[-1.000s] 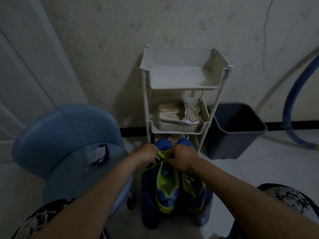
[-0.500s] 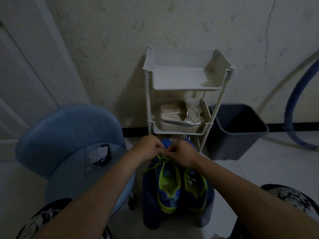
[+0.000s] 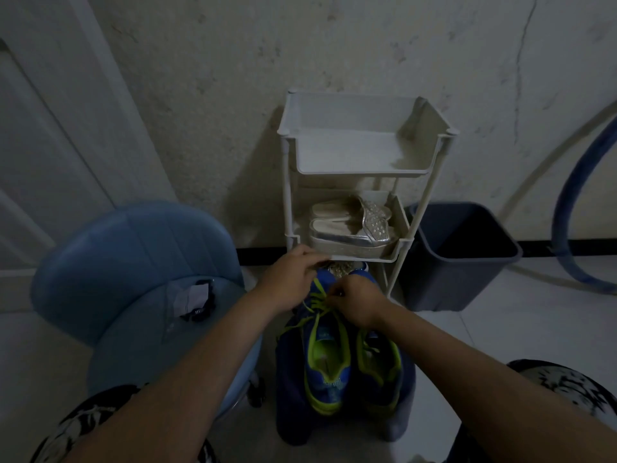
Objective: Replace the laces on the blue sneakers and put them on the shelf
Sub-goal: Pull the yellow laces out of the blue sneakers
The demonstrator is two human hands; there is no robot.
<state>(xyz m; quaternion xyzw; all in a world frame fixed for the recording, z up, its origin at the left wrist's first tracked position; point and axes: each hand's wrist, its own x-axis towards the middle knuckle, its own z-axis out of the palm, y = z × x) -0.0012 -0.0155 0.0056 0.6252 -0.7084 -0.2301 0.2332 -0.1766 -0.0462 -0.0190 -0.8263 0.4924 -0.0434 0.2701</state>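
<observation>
Right hand (image 3: 356, 304) has its fingertips pressed together on the yellow-green lace (image 3: 316, 304) over the far eyelets of the left shoe. The left hand (image 3: 293, 279) is lifted a little farther off toward the toe, finger and thumb closed as if pinching the same lace taut, though the strand inside that pinch is too dim to make out. The blue sneakers (image 3: 329, 375) stand side by side, toes pointing away, on a dark stool (image 3: 288, 402) just in front of the white shelf (image 3: 362, 173). On the left shoe the lace crosses only the far part of the opening, the tongue lies bare nearer the heel, and a loose length trails off to the left. I judge the lacing about halfway up that shoe. The right shoe's eyelets are mostly hidden under the wrist, so its state cannot be told. Silver sandals (image 3: 350, 233) fill the shelf's middle tier. A blue chair (image 3: 133, 259) stands to the left and a dark bin (image 3: 462, 259) to the right. Finishing the lacing, tying off and lifting both shoes onto the shelf appear to remain.
</observation>
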